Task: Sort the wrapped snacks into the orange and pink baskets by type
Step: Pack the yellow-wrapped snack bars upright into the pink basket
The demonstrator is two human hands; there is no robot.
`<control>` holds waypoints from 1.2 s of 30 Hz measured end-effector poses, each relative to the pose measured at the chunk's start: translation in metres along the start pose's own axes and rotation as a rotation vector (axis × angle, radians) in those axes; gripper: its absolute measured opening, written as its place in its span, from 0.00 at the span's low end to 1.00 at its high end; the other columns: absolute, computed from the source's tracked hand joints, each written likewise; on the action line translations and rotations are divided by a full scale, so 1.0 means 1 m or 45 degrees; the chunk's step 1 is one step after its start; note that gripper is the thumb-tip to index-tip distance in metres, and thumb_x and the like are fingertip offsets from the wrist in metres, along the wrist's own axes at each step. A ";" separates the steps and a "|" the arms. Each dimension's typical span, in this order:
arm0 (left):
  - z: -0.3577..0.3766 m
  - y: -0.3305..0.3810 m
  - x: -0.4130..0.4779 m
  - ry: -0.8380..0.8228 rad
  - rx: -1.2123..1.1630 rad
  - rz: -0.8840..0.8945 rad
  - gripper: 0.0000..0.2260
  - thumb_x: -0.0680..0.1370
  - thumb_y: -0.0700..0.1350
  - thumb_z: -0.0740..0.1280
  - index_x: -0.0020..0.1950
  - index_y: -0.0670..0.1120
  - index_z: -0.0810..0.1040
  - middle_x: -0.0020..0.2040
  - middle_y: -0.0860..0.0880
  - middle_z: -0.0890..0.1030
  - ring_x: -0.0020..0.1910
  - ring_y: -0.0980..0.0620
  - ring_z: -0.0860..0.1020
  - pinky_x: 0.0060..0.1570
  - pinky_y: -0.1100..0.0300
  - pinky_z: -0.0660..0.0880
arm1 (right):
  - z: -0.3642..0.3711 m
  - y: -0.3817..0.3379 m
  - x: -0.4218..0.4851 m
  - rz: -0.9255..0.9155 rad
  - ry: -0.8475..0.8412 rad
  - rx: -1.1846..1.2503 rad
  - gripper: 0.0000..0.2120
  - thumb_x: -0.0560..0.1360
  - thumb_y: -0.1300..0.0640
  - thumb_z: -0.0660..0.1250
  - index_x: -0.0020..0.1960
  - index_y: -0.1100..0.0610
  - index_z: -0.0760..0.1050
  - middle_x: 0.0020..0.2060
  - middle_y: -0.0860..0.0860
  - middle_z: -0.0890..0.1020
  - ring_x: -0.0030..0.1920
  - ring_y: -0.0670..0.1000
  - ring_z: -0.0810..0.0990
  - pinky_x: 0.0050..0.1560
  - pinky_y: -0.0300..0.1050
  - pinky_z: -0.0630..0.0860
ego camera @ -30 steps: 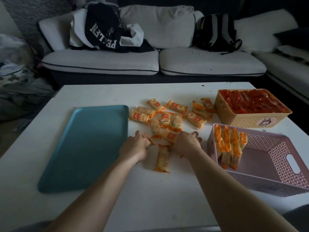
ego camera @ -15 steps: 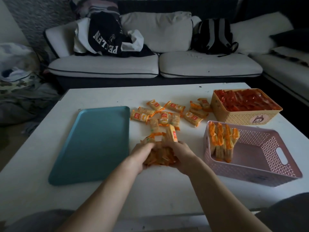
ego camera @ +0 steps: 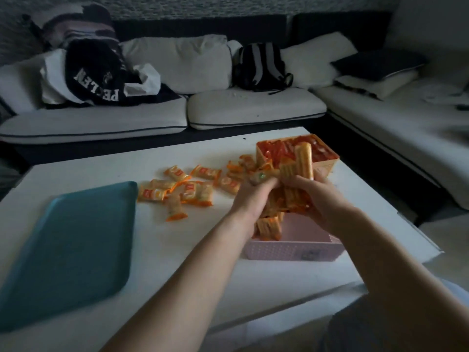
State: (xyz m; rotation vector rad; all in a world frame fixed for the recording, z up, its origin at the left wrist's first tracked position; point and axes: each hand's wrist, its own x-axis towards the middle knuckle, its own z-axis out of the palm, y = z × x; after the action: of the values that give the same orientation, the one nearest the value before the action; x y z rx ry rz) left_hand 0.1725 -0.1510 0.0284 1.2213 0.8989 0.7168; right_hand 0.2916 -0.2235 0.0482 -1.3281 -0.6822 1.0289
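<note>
My left hand (ego camera: 250, 199) and my right hand (ego camera: 319, 199) together clasp a bundle of orange-wrapped cracker packs (ego camera: 295, 179) above the pink basket (ego camera: 291, 248). One pack sticks up above the right hand. Several packs of the same kind stand inside the pink basket (ego camera: 269, 226) under the hands. Behind the hands sits the orange basket (ego camera: 327, 165), filled with red-wrapped snacks (ego camera: 279, 148). More cracker packs lie loose on the white table (ego camera: 185, 189) to the left of the hands.
A teal tray (ego camera: 68, 245) lies on the table's left part. A white sofa (ego camera: 228, 110) with dark clothes (ego camera: 94, 74) and a backpack (ego camera: 261, 64) runs behind the table and along the right. The table's near edge (ego camera: 279, 308) is close to my body.
Both hands gathered a bundle of cracker packs from the table's middle, lifted it and carried it right, over the pink basket. The view also swung right.
</note>
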 end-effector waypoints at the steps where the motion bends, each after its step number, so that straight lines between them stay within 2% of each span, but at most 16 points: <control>1: 0.020 -0.002 0.003 -0.036 0.076 -0.023 0.09 0.70 0.51 0.74 0.45 0.47 0.85 0.43 0.48 0.87 0.46 0.45 0.86 0.47 0.58 0.81 | -0.023 -0.001 -0.001 0.047 0.031 0.009 0.23 0.68 0.59 0.78 0.61 0.57 0.77 0.50 0.58 0.86 0.50 0.58 0.86 0.55 0.59 0.83; 3: 0.043 -0.007 0.007 -0.070 0.274 -0.068 0.08 0.74 0.50 0.74 0.41 0.48 0.80 0.39 0.52 0.84 0.42 0.50 0.83 0.41 0.64 0.79 | -0.056 0.000 -0.001 0.184 0.023 -0.044 0.24 0.69 0.58 0.77 0.63 0.60 0.76 0.52 0.61 0.85 0.52 0.60 0.86 0.58 0.59 0.81; 6: 0.056 -0.018 0.016 -0.086 0.506 -0.047 0.06 0.75 0.49 0.74 0.47 0.49 0.80 0.46 0.53 0.84 0.46 0.53 0.82 0.40 0.65 0.77 | -0.090 0.000 -0.001 0.292 -0.042 -0.338 0.16 0.75 0.57 0.73 0.60 0.61 0.77 0.56 0.59 0.83 0.58 0.61 0.83 0.64 0.58 0.77; 9: 0.047 -0.019 0.027 -0.030 0.559 0.058 0.13 0.72 0.51 0.77 0.53 0.51 0.80 0.49 0.56 0.84 0.49 0.57 0.81 0.46 0.66 0.73 | -0.095 -0.006 0.007 0.136 0.104 -0.794 0.22 0.76 0.52 0.73 0.66 0.57 0.75 0.62 0.48 0.78 0.61 0.52 0.78 0.56 0.42 0.76; 10: 0.045 -0.019 0.031 0.002 0.549 0.084 0.14 0.71 0.53 0.77 0.53 0.52 0.80 0.49 0.56 0.84 0.50 0.58 0.82 0.51 0.63 0.75 | -0.097 -0.008 0.012 0.085 0.188 -0.861 0.24 0.76 0.50 0.72 0.69 0.57 0.73 0.65 0.50 0.77 0.62 0.53 0.77 0.54 0.41 0.74; 11: 0.042 -0.019 0.032 0.028 0.569 0.128 0.15 0.70 0.54 0.76 0.54 0.53 0.80 0.50 0.56 0.84 0.51 0.56 0.82 0.55 0.60 0.76 | -0.097 -0.009 0.016 0.039 0.236 -0.868 0.24 0.77 0.50 0.71 0.70 0.57 0.74 0.66 0.52 0.78 0.61 0.54 0.79 0.54 0.43 0.75; 13: 0.039 -0.021 0.033 0.024 0.726 0.238 0.11 0.72 0.50 0.75 0.53 0.53 0.82 0.50 0.56 0.84 0.53 0.55 0.82 0.57 0.58 0.78 | -0.098 -0.007 0.023 -0.025 0.242 -0.837 0.15 0.78 0.52 0.69 0.62 0.57 0.79 0.59 0.54 0.82 0.54 0.55 0.82 0.55 0.52 0.81; 15: 0.038 -0.025 0.032 -0.049 0.945 0.311 0.07 0.76 0.44 0.73 0.54 0.52 0.84 0.50 0.56 0.84 0.53 0.54 0.82 0.57 0.57 0.78 | -0.097 -0.001 0.027 -0.065 0.195 -0.918 0.09 0.80 0.57 0.67 0.57 0.57 0.82 0.54 0.53 0.83 0.50 0.55 0.83 0.53 0.51 0.83; 17: 0.039 -0.029 0.027 -0.162 1.268 0.377 0.09 0.76 0.43 0.71 0.56 0.52 0.83 0.53 0.55 0.83 0.56 0.53 0.80 0.57 0.56 0.77 | -0.094 0.007 0.030 -0.128 0.130 -1.141 0.10 0.80 0.60 0.66 0.59 0.57 0.81 0.56 0.51 0.83 0.51 0.51 0.83 0.45 0.38 0.79; 20: 0.041 -0.035 0.028 -0.296 1.841 0.480 0.15 0.74 0.43 0.70 0.58 0.58 0.82 0.60 0.53 0.82 0.66 0.48 0.74 0.60 0.53 0.69 | -0.089 0.016 0.040 -0.166 0.041 -1.366 0.12 0.79 0.62 0.66 0.61 0.54 0.81 0.57 0.51 0.83 0.50 0.48 0.82 0.43 0.35 0.79; 23: 0.043 -0.039 0.033 -0.455 2.063 0.400 0.20 0.74 0.46 0.71 0.64 0.60 0.77 0.66 0.50 0.77 0.71 0.43 0.66 0.63 0.48 0.68 | -0.085 0.019 0.046 -0.173 -0.026 -1.395 0.12 0.80 0.61 0.66 0.62 0.54 0.80 0.58 0.50 0.83 0.48 0.47 0.82 0.42 0.34 0.80; 26: 0.044 -0.043 0.037 -0.572 2.262 0.489 0.19 0.76 0.55 0.71 0.67 0.58 0.76 0.68 0.47 0.77 0.73 0.40 0.65 0.68 0.44 0.66 | -0.080 0.020 0.048 -0.216 -0.083 -1.415 0.12 0.80 0.57 0.67 0.62 0.55 0.80 0.57 0.50 0.83 0.49 0.47 0.81 0.41 0.32 0.77; 28: 0.043 -0.042 0.039 -0.552 2.260 0.581 0.16 0.77 0.54 0.71 0.65 0.57 0.78 0.66 0.47 0.78 0.71 0.41 0.68 0.68 0.46 0.66 | -0.079 0.020 0.050 -0.214 -0.094 -1.430 0.11 0.80 0.57 0.67 0.62 0.54 0.80 0.57 0.50 0.83 0.49 0.46 0.81 0.42 0.31 0.76; 31: 0.031 -0.027 0.040 -0.459 2.012 0.660 0.15 0.75 0.55 0.73 0.61 0.58 0.80 0.61 0.52 0.79 0.65 0.47 0.69 0.61 0.50 0.67 | -0.080 0.020 0.055 -0.222 -0.103 -1.516 0.12 0.80 0.60 0.66 0.61 0.53 0.80 0.57 0.50 0.83 0.51 0.48 0.81 0.45 0.35 0.78; 33: 0.016 -0.011 0.037 -0.453 1.871 0.599 0.14 0.73 0.58 0.72 0.57 0.58 0.81 0.56 0.56 0.77 0.57 0.50 0.70 0.55 0.53 0.70 | -0.079 0.024 0.058 -0.224 -0.097 -1.612 0.14 0.80 0.63 0.64 0.63 0.53 0.79 0.59 0.50 0.82 0.54 0.50 0.81 0.50 0.41 0.80; 36: -0.014 0.011 0.030 -0.477 1.662 0.436 0.09 0.72 0.54 0.73 0.51 0.59 0.81 0.49 0.58 0.73 0.50 0.56 0.73 0.50 0.55 0.72 | -0.075 0.039 0.063 -0.220 -0.109 -1.816 0.17 0.77 0.63 0.67 0.64 0.51 0.79 0.60 0.49 0.82 0.52 0.50 0.82 0.48 0.40 0.81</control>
State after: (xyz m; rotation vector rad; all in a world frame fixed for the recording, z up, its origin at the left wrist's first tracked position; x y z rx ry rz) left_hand 0.1746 -0.1165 0.0317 2.6026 0.8228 0.0437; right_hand 0.3764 -0.2030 -0.0111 -2.3372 -1.7167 0.3419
